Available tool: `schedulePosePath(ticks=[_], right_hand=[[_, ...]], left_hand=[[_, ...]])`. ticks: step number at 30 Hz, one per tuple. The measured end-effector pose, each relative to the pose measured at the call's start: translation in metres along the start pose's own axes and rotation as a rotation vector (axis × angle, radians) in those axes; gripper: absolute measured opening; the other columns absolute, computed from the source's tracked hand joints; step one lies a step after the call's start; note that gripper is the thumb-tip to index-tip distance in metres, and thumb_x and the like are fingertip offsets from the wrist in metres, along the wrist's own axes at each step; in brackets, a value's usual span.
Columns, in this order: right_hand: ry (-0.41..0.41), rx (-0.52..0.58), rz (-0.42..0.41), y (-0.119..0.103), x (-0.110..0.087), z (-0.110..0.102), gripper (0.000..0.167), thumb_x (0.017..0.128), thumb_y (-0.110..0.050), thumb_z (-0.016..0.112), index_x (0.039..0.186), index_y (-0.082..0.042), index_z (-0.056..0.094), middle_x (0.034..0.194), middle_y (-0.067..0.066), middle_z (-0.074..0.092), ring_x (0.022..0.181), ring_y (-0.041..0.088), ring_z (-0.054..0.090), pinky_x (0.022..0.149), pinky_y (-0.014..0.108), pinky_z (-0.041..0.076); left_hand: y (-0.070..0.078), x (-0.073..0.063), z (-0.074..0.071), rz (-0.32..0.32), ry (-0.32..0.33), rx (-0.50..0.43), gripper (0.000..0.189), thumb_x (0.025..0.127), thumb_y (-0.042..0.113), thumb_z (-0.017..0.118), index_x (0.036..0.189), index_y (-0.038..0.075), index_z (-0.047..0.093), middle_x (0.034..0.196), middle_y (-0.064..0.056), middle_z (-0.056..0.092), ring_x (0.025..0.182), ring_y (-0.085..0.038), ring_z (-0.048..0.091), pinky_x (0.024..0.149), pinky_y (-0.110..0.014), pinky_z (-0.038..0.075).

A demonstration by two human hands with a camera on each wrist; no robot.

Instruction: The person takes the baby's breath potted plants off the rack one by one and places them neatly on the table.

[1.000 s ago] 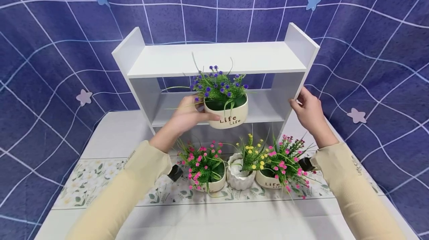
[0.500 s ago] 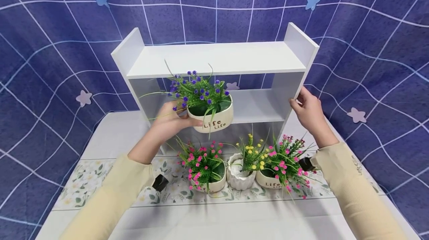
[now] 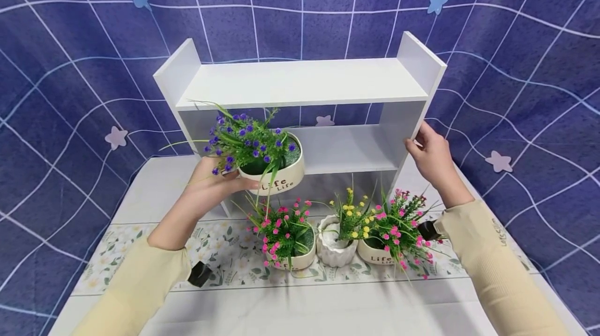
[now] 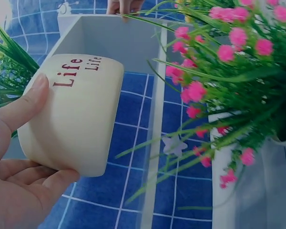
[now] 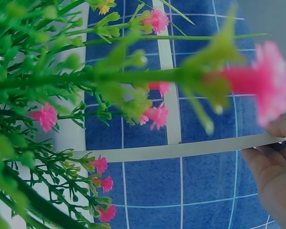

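Note:
My left hand grips the left end of a cream oval flowerpot lettered "Life Life". Purple-blue flowers and long grass blades grow from it. The pot is held up in front of the left part of a white shelf unit, tilted a little. In the left wrist view my thumb lies along the pot's lettered wall, with the fingers curled under its base. My right hand pinches the front edge of the shelf's right side panel, thumb on one side and fingers on the other.
Before the shelf stand a pot of pink flowers, a whitish fluted pot with yellow flowers, and another pink-flowered "Life" pot. They rest on a white table with a floral strip. A blue curtain hangs behind.
My left hand has carried the purple-flowered pot leftward and slightly down, from the shelf's middle to its left part, tilting it a little. The right hand stays on the side panel.

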State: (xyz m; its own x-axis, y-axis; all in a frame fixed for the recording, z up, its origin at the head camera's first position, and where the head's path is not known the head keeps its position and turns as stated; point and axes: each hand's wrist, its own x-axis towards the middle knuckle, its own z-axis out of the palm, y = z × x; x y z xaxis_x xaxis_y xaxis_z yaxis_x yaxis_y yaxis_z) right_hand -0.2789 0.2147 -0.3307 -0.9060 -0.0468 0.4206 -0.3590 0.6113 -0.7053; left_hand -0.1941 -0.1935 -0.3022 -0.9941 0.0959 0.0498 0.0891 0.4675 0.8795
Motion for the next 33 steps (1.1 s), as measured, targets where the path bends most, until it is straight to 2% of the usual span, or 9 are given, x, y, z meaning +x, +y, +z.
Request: schedulePosePath(ticks=[2,4,5,9,14,18,25,27,33], right_hand=[[0.001,0.000,0.003,0.000,-0.001,-0.001,0.037,0.094,0.003,0.054,0.130,0.006,0.051,0.129,0.032,0.057,0.125,0.043,0.052,0.101,0.050,0.046],[0.003,-0.001,0.004,0.000,-0.001,-0.001,0.036,0.094,0.002,0.054,0.130,0.006,0.051,0.128,0.032,0.057,0.125,0.043,0.053,0.101,0.050,0.046],[0.005,-0.002,0.004,0.000,-0.001,-0.002,0.036,0.094,0.002,0.054,0.129,0.006,0.051,0.128,0.032,0.057,0.125,0.043,0.053,0.101,0.050,0.046],[0.005,-0.006,0.002,0.001,-0.001,-0.001,0.037,0.093,0.002,0.054,0.131,0.006,0.051,0.129,0.032,0.057,0.125,0.043,0.053,0.101,0.050,0.047],[-0.002,-0.013,0.004,0.002,-0.001,0.000,0.040,0.094,0.002,0.053,0.133,0.004,0.050,0.130,0.031,0.057,0.125,0.042,0.053,0.101,0.050,0.047],[-0.005,-0.015,0.000,0.002,-0.001,0.001,0.040,0.094,0.002,0.053,0.134,0.004,0.050,0.130,0.031,0.056,0.125,0.042,0.053,0.101,0.050,0.047],[-0.011,-0.009,-0.005,0.001,0.000,0.000,0.041,0.094,0.003,0.052,0.135,0.005,0.049,0.131,0.031,0.056,0.125,0.042,0.053,0.100,0.050,0.047],[-0.011,-0.009,-0.006,0.001,0.000,0.000,0.041,0.094,0.003,0.052,0.135,0.005,0.049,0.131,0.031,0.056,0.125,0.043,0.053,0.100,0.050,0.047],[-0.007,-0.010,-0.007,0.002,0.000,0.000,0.040,0.094,0.003,0.053,0.134,0.005,0.049,0.130,0.031,0.056,0.125,0.043,0.053,0.100,0.049,0.047]], left_hand=[[-0.004,-0.004,-0.002,0.035,0.016,0.010,0.052,0.076,0.023,0.082,0.121,0.019,0.056,0.096,0.010,0.056,0.098,-0.017,0.056,0.093,-0.032,0.051],[-0.007,-0.008,-0.004,0.063,0.022,0.005,0.065,0.077,0.022,0.082,0.135,0.022,0.051,0.107,0.016,0.059,0.107,-0.008,0.055,0.098,-0.029,0.049],[-0.009,-0.010,-0.005,0.077,0.031,0.022,0.061,0.078,0.022,0.081,0.132,0.020,0.053,0.102,0.014,0.060,0.099,-0.007,0.055,0.093,-0.027,0.050],[-0.015,-0.017,-0.007,0.156,0.061,0.039,0.063,0.078,0.014,0.080,0.134,0.012,0.052,0.124,0.004,0.062,0.114,-0.005,0.055,0.097,-0.019,0.047],[-0.022,-0.029,-0.009,0.113,0.094,0.061,0.073,0.077,0.013,0.081,0.141,0.011,0.046,0.137,-0.008,0.056,0.128,-0.019,0.050,0.102,-0.024,0.045],[-0.029,-0.035,-0.015,0.083,0.098,0.132,0.075,0.077,0.020,0.082,0.142,0.012,0.045,0.137,-0.009,0.056,0.127,-0.020,0.051,0.096,-0.014,0.045],[-0.046,-0.048,-0.030,0.169,0.133,0.159,0.070,0.076,0.014,0.082,0.138,0.010,0.049,0.122,0.024,0.055,0.110,0.015,0.047,0.089,-0.003,0.042],[-0.049,-0.051,-0.035,0.151,0.140,0.182,0.073,0.076,0.014,0.082,0.140,0.009,0.048,0.125,0.022,0.054,0.110,0.017,0.045,0.088,-0.002,0.041],[-0.055,-0.059,-0.051,-0.021,0.114,0.274,0.071,0.080,0.029,0.080,0.141,0.012,0.046,0.129,0.004,0.056,0.106,0.017,0.044,0.085,-0.006,0.043]])
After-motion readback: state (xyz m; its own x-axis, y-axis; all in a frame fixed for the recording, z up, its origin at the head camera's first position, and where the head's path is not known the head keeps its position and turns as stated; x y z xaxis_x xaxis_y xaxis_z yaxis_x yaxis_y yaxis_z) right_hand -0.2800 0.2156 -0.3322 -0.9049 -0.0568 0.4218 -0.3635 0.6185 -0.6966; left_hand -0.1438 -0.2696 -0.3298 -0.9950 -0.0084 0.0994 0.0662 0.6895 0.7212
